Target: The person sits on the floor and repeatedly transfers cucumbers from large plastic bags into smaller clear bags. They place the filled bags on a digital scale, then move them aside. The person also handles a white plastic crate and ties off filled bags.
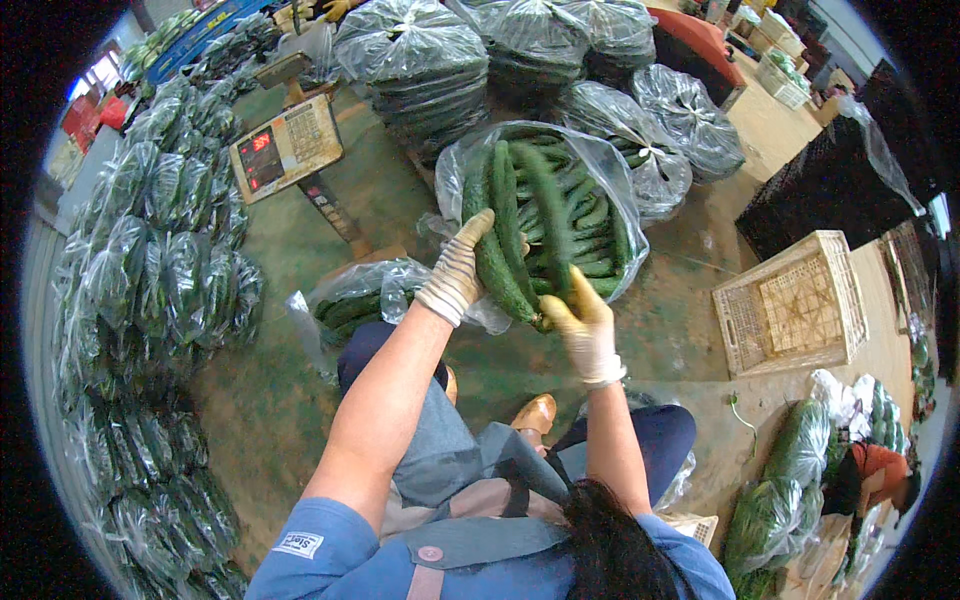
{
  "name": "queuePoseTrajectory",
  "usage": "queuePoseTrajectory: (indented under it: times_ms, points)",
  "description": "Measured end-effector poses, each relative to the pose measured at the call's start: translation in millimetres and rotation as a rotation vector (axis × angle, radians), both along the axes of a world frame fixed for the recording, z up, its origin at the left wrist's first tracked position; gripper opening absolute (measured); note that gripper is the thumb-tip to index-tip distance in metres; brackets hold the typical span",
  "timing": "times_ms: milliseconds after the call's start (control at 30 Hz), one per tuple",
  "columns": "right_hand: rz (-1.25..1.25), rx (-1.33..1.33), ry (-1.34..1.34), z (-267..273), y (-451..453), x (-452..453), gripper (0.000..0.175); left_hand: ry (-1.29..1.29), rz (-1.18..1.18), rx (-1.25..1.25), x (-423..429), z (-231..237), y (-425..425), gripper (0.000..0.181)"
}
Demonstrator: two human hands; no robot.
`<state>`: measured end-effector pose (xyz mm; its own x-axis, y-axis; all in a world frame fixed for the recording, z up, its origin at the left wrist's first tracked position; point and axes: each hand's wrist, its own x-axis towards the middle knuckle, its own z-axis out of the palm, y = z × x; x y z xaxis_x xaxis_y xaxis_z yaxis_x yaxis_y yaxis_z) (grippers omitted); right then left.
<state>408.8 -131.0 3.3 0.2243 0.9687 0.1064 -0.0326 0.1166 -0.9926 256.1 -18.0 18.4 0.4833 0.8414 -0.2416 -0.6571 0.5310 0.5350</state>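
Observation:
Before me stands an open clear plastic bag packed with long green cucumbers. My left hand, in a striped work glove, grips long cucumbers over the bag's near left side; their lower ends point towards my right hand. My right hand, in a glove with yellow fingers, holds the near end of another cucumber, which is blurred by motion. Just left of my left wrist, a smaller plastic bag of cucumbers lies on the floor.
A platform scale with a lit display stands front left. Tied bags of cucumbers crowd the far side. Stacked bagged cucumbers line the left. At right are a plastic crate and long bagged produce, with a person beyond.

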Motion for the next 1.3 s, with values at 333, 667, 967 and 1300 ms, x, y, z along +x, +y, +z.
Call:
queuePoseTrajectory:
  times_ms: [333,667,967,1300]
  points:
    - [0.106,0.204,-0.185,12.8,26.0,5.7,0.034,0.100,-0.057,0.208,-21.9,-2.9,1.7,0.059]
    - [-0.216,-0.514,-0.668,-158.0,212.1,160.5,0.049,-0.020,0.051,0.033,-26.3,7.8,17.2,0.063]
    - [-0.265,-0.428,0.377,-117.1,165.1,137.2,0.026,-0.014,0.092,-0.003,-53.7,1.9,29.3,0.058]
    - [0.223,-0.011,1.334,-78.1,24.5,71.7,0.022,0.006,0.025,0.068,-40.9,6.3,13.0,0.059]
